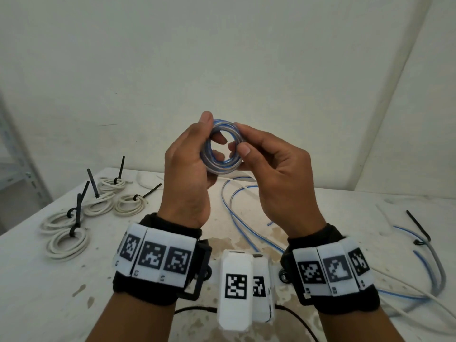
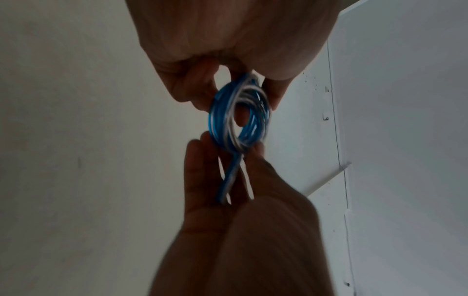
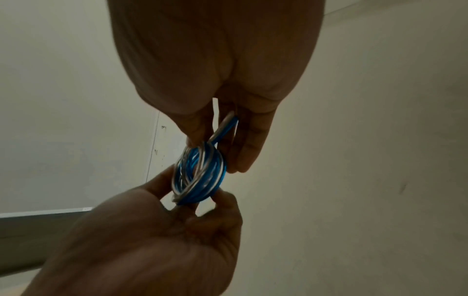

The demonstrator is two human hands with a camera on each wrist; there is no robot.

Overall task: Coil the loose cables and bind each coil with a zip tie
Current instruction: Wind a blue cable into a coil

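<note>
A small coil of blue-and-grey cable (image 1: 222,146) (image 2: 238,118) (image 3: 200,176) is held up in the air above the table, between both hands. My left hand (image 1: 197,154) (image 2: 228,40) grips its left side, thumb on top and fingertips poking through the ring. On the right side, my right hand (image 1: 256,151) (image 3: 215,60) pinches it between thumb and forefinger. The cable's loose tail (image 2: 228,180) (image 3: 225,126) runs from the coil along my right hand's fingers and drops to the table (image 1: 237,213). No zip tie shows on this coil.
Several white coils (image 1: 66,240) bound with black zip ties lie at the left of the white table (image 1: 98,292). At the right lie a grey-and-blue cable carrying a black zip tie (image 1: 419,228) and a loose white cable (image 1: 407,297). A metal shelf (image 1: 14,169) stands far left.
</note>
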